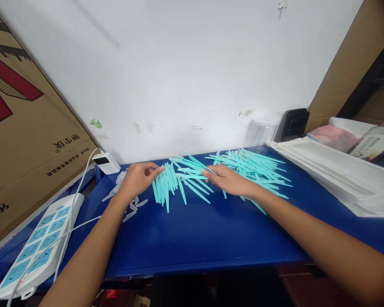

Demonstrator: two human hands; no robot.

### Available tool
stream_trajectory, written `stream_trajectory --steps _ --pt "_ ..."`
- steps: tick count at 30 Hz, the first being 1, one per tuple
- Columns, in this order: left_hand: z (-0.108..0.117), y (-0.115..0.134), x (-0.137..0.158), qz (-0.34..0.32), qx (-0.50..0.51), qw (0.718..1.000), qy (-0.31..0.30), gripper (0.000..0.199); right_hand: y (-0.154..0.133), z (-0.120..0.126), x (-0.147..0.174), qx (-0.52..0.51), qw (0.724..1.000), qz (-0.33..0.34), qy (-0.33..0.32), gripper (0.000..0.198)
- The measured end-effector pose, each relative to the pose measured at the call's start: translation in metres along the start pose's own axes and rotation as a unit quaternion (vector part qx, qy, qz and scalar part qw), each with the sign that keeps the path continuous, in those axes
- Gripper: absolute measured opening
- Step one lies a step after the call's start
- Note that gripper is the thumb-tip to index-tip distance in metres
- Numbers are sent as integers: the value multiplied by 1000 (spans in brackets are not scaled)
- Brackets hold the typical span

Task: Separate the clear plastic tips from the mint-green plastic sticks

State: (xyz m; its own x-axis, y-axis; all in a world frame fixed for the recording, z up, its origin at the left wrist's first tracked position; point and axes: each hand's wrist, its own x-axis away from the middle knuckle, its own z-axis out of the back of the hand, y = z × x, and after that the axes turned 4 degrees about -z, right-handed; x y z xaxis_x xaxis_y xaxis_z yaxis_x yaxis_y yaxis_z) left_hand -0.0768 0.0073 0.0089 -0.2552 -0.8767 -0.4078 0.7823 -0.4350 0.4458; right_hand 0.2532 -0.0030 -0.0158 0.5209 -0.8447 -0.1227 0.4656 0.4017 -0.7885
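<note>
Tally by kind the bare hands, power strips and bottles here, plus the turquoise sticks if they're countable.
Bare hands: 2, left hand and right hand
Power strip: 1
Bottle: 1
Total: 4, leaving out the turquoise sticks, which overlap too much to count.

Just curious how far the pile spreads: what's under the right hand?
Sticks show beyond the right hand and poke out on its near side; whatever lies directly beneath is covered.

At the left edge of the worktop (205, 245), a cardboard box (22, 170) shows an ® sign (57, 151) below dark characters (67, 142) too unclear to read.
</note>
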Motion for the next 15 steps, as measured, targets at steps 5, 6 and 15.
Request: stream_trajectory --steps 5,6,15 --pt "46 -34 4 52 -69 981 -175 36 0 3 -1 14 1000 -2 13 55" --pt "51 -38 6 67 -40 969 -235 35 0 3 -1 15 1000 -6 18 55" --pt "43 -35 11 94 65 919 -377 28 2 4 -2 13 999 -25 23 56"
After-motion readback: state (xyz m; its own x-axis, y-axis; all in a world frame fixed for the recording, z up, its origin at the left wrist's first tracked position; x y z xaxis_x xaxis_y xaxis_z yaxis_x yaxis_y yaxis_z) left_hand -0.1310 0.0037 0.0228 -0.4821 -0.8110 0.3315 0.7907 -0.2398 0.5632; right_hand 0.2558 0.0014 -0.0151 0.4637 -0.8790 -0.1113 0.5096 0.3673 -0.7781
